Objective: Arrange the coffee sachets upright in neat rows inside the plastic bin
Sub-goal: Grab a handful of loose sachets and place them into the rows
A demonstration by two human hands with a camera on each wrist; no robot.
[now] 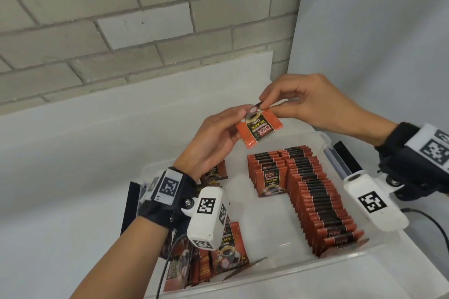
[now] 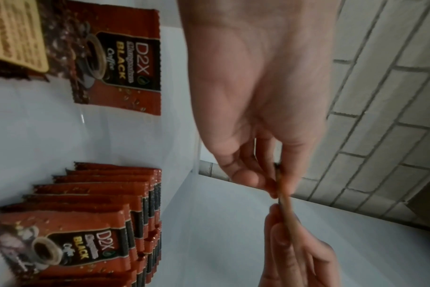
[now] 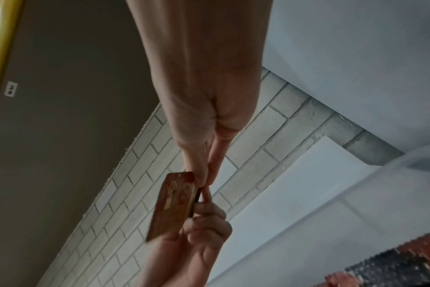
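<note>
Both hands hold one coffee sachet (image 1: 259,129) in the air above the far edge of the clear plastic bin (image 1: 345,265). The left hand (image 1: 213,139) grips its 9 o'clock side between thumb and fingers. The right hand (image 1: 303,102) pinches its 12 o'clock edge between thumb and forefinger. The sachet's printed face is toward the head camera, text inverted. Inside the bin, upright sachet rows (image 1: 315,204) stand along the 3 o'clock side. Loose sachets (image 1: 228,252) lie at 7 o'clock, partly hidden by the left wrist.
</note>
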